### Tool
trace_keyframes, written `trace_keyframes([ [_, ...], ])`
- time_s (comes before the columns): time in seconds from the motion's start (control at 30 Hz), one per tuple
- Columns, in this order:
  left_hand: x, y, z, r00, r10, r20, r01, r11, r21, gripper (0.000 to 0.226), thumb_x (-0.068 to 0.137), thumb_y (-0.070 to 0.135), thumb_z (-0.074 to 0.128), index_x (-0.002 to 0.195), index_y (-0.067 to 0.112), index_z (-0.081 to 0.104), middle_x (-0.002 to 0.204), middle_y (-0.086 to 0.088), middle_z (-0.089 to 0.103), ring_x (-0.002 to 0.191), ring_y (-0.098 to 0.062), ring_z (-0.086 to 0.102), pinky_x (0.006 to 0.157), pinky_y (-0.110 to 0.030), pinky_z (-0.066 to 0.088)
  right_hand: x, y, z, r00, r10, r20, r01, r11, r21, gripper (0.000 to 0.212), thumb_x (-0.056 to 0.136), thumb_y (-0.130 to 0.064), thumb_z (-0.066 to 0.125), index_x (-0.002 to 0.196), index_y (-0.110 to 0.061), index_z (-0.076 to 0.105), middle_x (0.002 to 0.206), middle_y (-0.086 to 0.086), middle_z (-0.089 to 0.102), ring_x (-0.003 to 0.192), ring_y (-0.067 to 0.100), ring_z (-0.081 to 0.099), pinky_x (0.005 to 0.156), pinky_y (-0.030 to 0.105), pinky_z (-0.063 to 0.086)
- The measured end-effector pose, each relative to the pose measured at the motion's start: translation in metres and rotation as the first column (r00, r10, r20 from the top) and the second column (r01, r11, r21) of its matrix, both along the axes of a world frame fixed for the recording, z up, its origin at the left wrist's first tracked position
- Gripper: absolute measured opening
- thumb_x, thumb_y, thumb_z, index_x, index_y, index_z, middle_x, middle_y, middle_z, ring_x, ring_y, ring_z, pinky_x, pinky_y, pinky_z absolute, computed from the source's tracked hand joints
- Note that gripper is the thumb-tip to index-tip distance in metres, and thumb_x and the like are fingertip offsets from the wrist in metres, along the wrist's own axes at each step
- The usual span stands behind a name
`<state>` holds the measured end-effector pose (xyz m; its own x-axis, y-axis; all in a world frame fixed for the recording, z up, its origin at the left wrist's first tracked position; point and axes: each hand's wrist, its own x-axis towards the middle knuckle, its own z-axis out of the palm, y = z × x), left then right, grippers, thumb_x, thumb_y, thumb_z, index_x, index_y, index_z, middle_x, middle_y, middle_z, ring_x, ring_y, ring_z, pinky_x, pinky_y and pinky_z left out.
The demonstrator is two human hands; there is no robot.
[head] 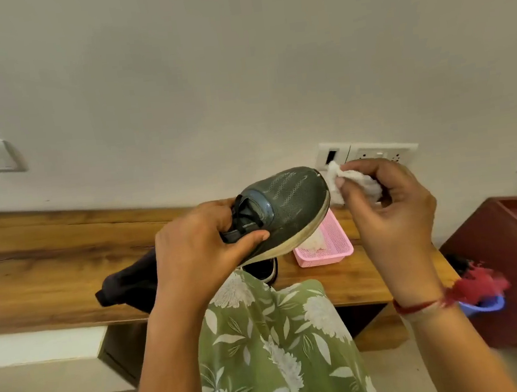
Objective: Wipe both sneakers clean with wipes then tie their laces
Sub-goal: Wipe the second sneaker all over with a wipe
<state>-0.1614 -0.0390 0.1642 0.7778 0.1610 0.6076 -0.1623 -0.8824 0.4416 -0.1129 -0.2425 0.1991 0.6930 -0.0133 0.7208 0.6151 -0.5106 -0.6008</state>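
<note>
My left hand (198, 243) grips a dark grey sneaker (290, 205) with a pale sole around its laced middle, holding it in the air with the toe pointing up and right. My right hand (389, 207) pinches a crumpled white wipe (352, 186) against the toe end of that sneaker. The second sneaker (263, 268) lies on the wooden table (50, 265) below the lifted one, mostly hidden. A pink mesh basket (336, 248) with more white wipes sits on the table just right of it.
A dark cloth (129, 286) lies on the table at my left forearm. Wall sockets (374, 153) are behind the wipe. A reddish wooden cabinet (516, 232) stands at right, with a blue bucket (485, 304) below it.
</note>
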Motion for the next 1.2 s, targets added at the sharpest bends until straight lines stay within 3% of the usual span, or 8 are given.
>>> trace_keyframes([
  [0.13, -0.008, 0.012, -0.012, 1.000, -0.020, 0.012, 0.020, 0.999, 0.032, 0.057, 0.065, 0.056, 0.079, 0.053, 0.027, 0.031, 0.052, 0.014, 0.034, 0.043, -0.010, 0.034, 0.045, -0.014, 0.016, -0.018, 0.048, -0.013, 0.993, 0.085, -0.085, -0.105, 0.957, -0.271, 0.012, 0.083, -0.012, 0.069, 0.094, -0.018, 0.071, 0.088, -0.003, 0.062, 0.080, 0.004, 0.055, 0.067, 0.016, 0.043],
  [0.33, -0.015, 0.044, -0.029, 1.000, -0.014, 0.026, 0.012, 0.998, 0.065, 0.048, 0.059, 0.044, 0.086, 0.051, 0.018, 0.047, 0.078, 0.002, 0.072, 0.050, -0.020, 0.062, 0.047, -0.016, 0.021, 0.005, 0.090, -0.018, 0.989, -0.142, -0.045, 0.084, 0.780, -0.620, 0.006, 0.082, -0.008, 0.066, 0.088, -0.009, 0.068, 0.083, 0.002, 0.052, 0.079, 0.023, 0.053, 0.066, 0.028, 0.033],
  [0.43, -0.015, 0.055, -0.036, 0.999, -0.024, 0.030, 0.023, 1.000, 0.019, 0.047, 0.066, 0.050, 0.079, 0.052, 0.021, 0.045, 0.078, 0.004, 0.072, 0.051, -0.017, 0.061, 0.046, -0.010, 0.016, 0.020, 0.091, -0.004, 0.969, -0.233, -0.085, 0.151, 0.826, -0.543, 0.009, 0.083, -0.011, 0.064, 0.089, -0.014, 0.069, 0.084, -0.005, 0.055, 0.085, 0.020, 0.058, 0.068, 0.028, 0.038],
  [0.57, -0.012, 0.064, -0.039, 0.998, -0.017, 0.057, 0.018, 1.000, -0.018, 0.043, 0.070, 0.050, 0.073, 0.053, 0.018, 0.049, 0.091, 0.002, 0.074, 0.057, -0.017, 0.065, 0.051, -0.017, 0.032, 0.001, 0.108, 0.008, 0.857, 0.171, -0.486, -0.261, 0.958, -0.123, 0.009, 0.083, -0.021, 0.069, 0.090, -0.026, 0.070, 0.089, -0.013, 0.068, 0.084, 0.001, 0.063, 0.070, 0.020, 0.052],
  [0.73, -0.012, 0.065, -0.038, 0.998, -0.021, 0.061, 0.018, 0.999, 0.046, 0.039, 0.069, 0.039, 0.083, 0.057, 0.015, 0.055, 0.094, -0.003, 0.074, 0.062, -0.021, 0.068, 0.055, -0.022, 0.038, -0.004, 0.122, -0.022, 0.983, -0.095, -0.157, -0.035, 0.743, -0.668, 0.010, 0.088, -0.023, 0.061, 0.093, -0.018, 0.069, 0.088, -0.001, 0.059, 0.081, 0.019, 0.055, 0.067, 0.032, 0.039],
  [0.87, -0.010, 0.058, -0.038, 0.998, -0.003, 0.058, -0.004, 0.992, 0.123, 0.036, 0.069, 0.039, 0.082, 0.059, 0.012, 0.060, 0.094, -0.006, 0.075, 0.066, -0.023, 0.070, 0.053, -0.029, 0.048, 0.017, 0.109, -0.022, 0.975, -0.192, -0.114, 0.048, 0.679, -0.732, 0.008, 0.087, -0.023, 0.062, 0.086, -0.015, 0.064, 0.081, -0.002, 0.048, 0.076, 0.022, 0.052, 0.064, 0.031, 0.032],
  [1.07, -0.010, 0.045, -0.037, 0.999, 0.003, 0.039, -0.008, 0.990, 0.141, 0.037, 0.065, 0.038, 0.083, 0.057, 0.011, 0.059, 0.094, -0.006, 0.075, 0.064, -0.024, 0.070, 0.053, -0.027, 0.045, 0.009, 0.089, -0.023, 0.880, 0.034, -0.473, -0.289, 0.829, -0.479, 0.007, 0.087, -0.027, 0.065, 0.091, -0.025, 0.071, 0.087, -0.008, 0.059, 0.080, 0.004, 0.052, 0.067, 0.021, 0.039],
  [1.2, -0.014, 0.031, -0.035, 1.000, -0.011, 0.019, 0.007, 0.975, 0.221, 0.035, 0.062, 0.036, 0.087, 0.061, 0.009, 0.063, 0.094, -0.006, 0.075, 0.065, -0.025, 0.071, 0.053, -0.029, 0.049, 0.005, 0.076, -0.031, 0.942, -0.088, -0.325, -0.161, 0.730, -0.665, 0.007, 0.087, -0.032, 0.063, 0.087, -0.028, 0.068, 0.083, -0.011, 0.051, 0.084, 0.012, 0.049, 0.075, 0.032, 0.039],
])
